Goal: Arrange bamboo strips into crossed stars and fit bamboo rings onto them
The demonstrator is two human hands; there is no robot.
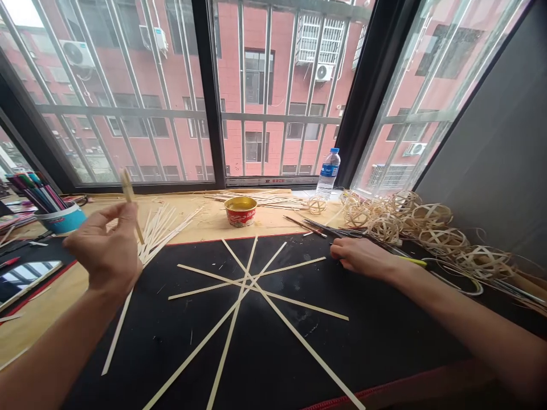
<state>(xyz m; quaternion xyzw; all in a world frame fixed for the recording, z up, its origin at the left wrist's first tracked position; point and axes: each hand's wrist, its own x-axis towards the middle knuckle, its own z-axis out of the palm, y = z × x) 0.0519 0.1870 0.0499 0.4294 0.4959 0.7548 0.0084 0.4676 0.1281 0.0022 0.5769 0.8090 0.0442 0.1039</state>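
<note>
The left hand (pixel 102 245) covers part of a thin bamboo strip (pixel 130 196), whose upper end is blurred. The right hand (pixel 363 256) hides whatever lies under its fingers (pixel 342 249), so whether they touch the dark tool (pixel 342 233) cannot be told. The bottom edge cuts off the long strips (pixel 329 367) on the black mat (pixel 384 341), and the left edge cuts off the tablet (pixel 25 282).

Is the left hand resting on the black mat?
No, the left hand is raised above the black mat, pinching a thin bamboo strip between its fingers.
</note>
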